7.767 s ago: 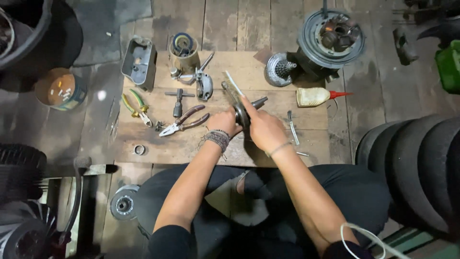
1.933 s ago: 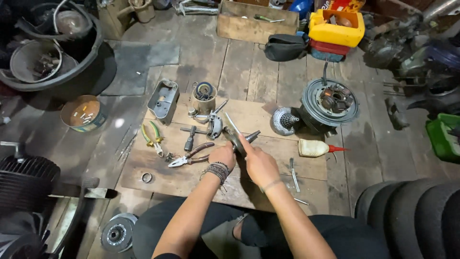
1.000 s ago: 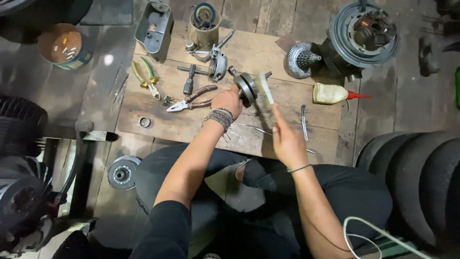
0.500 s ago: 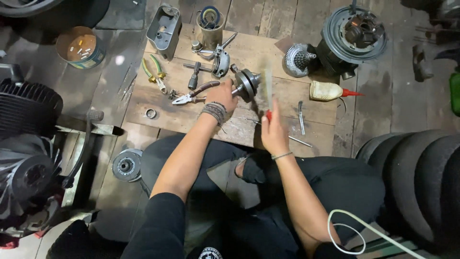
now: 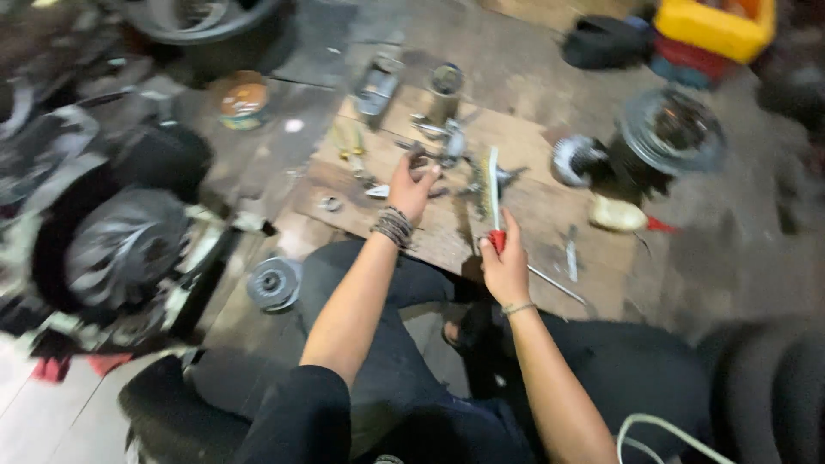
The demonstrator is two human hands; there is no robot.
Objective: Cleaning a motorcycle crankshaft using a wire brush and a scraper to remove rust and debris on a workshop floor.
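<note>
Frame motion-blurred. Right hand [image 5: 507, 266] is clenched round the red handle of a long flat tool [image 5: 493, 185], apparently a file; its pale blade points to 12 o'clock over the wooden board [image 5: 533, 215]. Left hand [image 5: 411, 185], at 10 o'clock from the right hand, rests on small metal parts [image 5: 430, 159]; grip or mere touch, cannot tell. Judgement: the tool is stiff, light and long, best held by the handle; the blade looks rough. Oil bottle [image 5: 619, 215] lies at 3 o'clock of the blade.

Bare board [image 5: 524, 215] lies right of the right hand [image 5: 505, 265]; scattered tools [image 5: 430, 142] crowd beyond the left hand [image 5: 411, 185].
</note>
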